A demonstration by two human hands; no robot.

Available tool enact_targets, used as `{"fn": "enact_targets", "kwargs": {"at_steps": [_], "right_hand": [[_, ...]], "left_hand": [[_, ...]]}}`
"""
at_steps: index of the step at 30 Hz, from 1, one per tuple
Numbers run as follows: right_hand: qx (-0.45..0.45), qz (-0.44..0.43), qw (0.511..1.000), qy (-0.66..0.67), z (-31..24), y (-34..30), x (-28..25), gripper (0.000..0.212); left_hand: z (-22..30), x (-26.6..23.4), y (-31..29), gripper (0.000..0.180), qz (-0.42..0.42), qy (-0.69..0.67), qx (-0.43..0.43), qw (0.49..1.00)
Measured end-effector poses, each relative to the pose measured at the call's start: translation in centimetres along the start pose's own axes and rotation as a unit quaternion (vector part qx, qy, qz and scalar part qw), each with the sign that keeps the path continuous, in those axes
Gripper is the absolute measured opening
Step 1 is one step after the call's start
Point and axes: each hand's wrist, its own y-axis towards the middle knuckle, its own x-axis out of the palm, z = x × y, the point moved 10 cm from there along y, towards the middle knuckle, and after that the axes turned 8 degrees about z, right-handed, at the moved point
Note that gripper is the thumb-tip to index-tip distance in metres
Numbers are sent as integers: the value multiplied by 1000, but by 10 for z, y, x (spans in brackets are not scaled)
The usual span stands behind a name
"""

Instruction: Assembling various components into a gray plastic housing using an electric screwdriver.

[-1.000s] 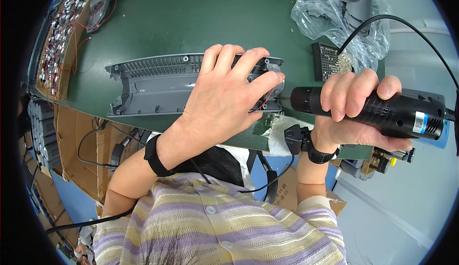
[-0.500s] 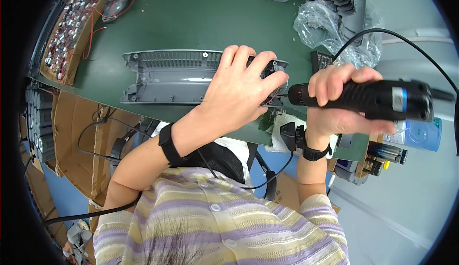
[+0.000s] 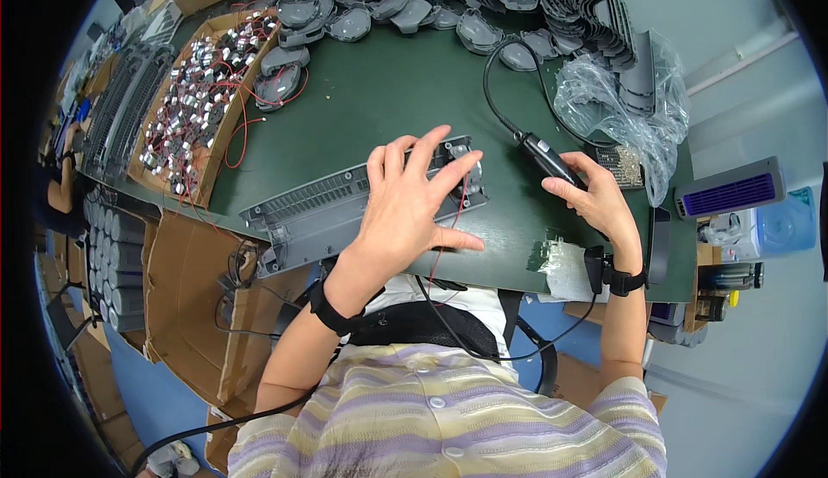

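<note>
A long grey plastic housing half (image 3: 323,219) lies slantwise near the table's front edge, its ribbed inner side facing up. My left hand (image 3: 405,198) is spread over its right part, fingers apart, covering some of it. At the housing's right end sits a small rounded grey part (image 3: 466,172), from which a thin red wire (image 3: 442,258) hangs toward the front edge. To the right, my right hand (image 3: 599,198) has thumb and fingers around one end of a black electric screwdriver (image 3: 543,157), which lies low at the tabletop with its cord end pointing away from me.
An open cardboard box (image 3: 226,137) of small motors with red wires stands at the left. Grey plastic shells (image 3: 349,23) line the far side. Clear plastic wrap (image 3: 595,90) and a tray of screws (image 3: 621,166) lie at the right. The screwdriver's black cord (image 3: 487,81) loops across the table.
The screwdriver has left the housing's right end, turned round and come down to the table at the right. My left hand's fingers have spread; the housing now slants. The view has shifted.
</note>
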Motion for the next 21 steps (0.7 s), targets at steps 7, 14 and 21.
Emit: {"fn": "enact_targets", "kwargs": {"at_steps": [7, 14, 21], "right_hand": [[-231, 213, 939, -138, -95, -31, -1, 36], [-176, 106, 978, -34, -122, -37, 65, 25], [-136, 94, 986, 13, -111, -39, 65, 23]], "left_hand": [[1, 3, -1, 115, -45, 7, 3, 999], [1, 0, 0, 121, -32, -9, -2, 999], [7, 2, 1, 111, -44, 19, 11, 999]]}}
